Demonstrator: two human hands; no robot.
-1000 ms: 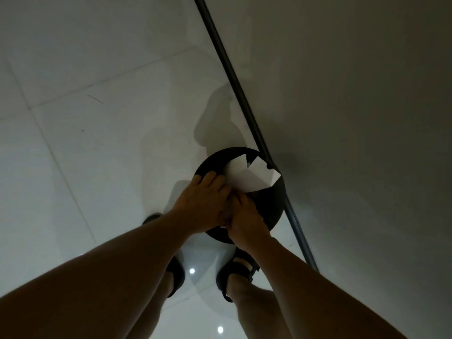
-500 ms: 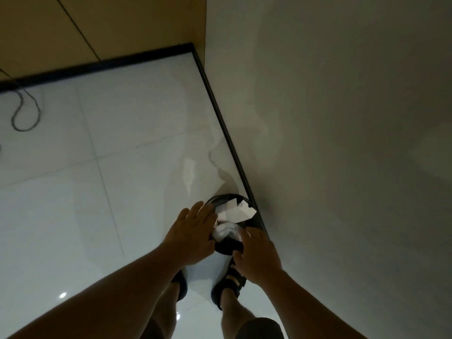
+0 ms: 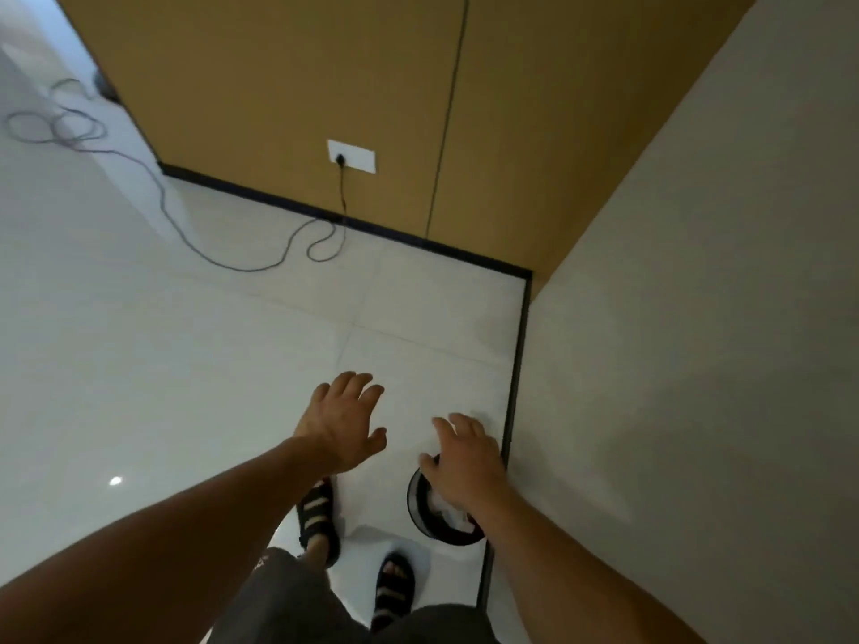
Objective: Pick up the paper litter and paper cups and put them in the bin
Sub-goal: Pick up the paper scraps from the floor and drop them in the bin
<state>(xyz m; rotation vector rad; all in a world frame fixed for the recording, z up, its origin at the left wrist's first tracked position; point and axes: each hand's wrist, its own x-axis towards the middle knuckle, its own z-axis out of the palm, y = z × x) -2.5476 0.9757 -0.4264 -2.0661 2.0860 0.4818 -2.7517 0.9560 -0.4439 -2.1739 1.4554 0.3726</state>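
A round black bin [image 3: 415, 502] stands on the white tiled floor against the grey wall at the lower right. White paper litter [image 3: 444, 512] lies inside it, partly hidden by my right forearm. My right hand [image 3: 465, 462] hovers above the bin's rim, fingers spread, holding nothing. My left hand [image 3: 344, 422] is raised above the floor to the left of the bin, fingers spread and empty.
A grey wall [image 3: 688, 364] runs along the right, a tan panelled wall [image 3: 325, 86] across the back with a socket [image 3: 352, 156]. A dark cable [image 3: 260, 260] loops over the floor at the left. My sandalled feet [image 3: 318, 518] stand left of the bin.
Both hands have let go of the paper and lifted away from the bin, spreading apart. The view has risen and tilted up, showing the back wall and cable.
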